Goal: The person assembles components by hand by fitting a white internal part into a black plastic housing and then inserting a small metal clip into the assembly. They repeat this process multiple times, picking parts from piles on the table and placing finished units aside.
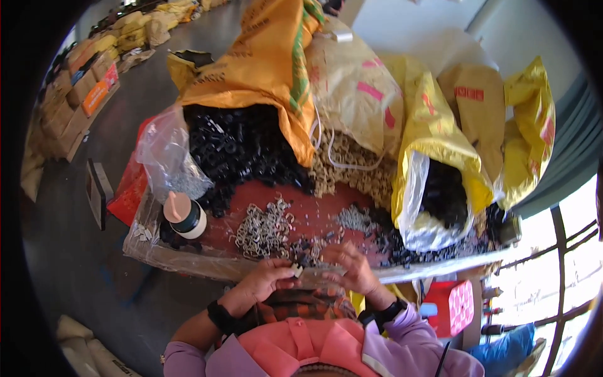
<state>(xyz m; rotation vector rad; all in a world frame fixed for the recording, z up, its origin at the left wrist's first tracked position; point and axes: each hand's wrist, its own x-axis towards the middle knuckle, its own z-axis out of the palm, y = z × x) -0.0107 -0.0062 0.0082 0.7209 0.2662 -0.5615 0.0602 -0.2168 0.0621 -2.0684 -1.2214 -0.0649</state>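
My left hand (267, 278) pinches a small cream-coloured plastic part (297, 270) at the table's front edge. A dark piece sits against that part; whether they are joined is too small to tell. To its right, my right hand (353, 267) hovers over the edge with thumb and fingers apart, and no object shows between them. Just beyond both hands lies a scatter of small dark and metal bits (309, 245). Behind my left hand is a heap of silvery curved metal hooks (264, 229). A smaller pile of grey metal pieces (355, 218) lies farther right.
An orange sack (251, 69) spills black plastic parts (242, 147); a beige sack (352, 81) spills tan ones (345, 160). A yellow sack (440, 132) holds dark parts. A lidded cup (185, 217) stands at the left, near a clear bag (166, 154). A red stool (446, 308) is right, below the table.
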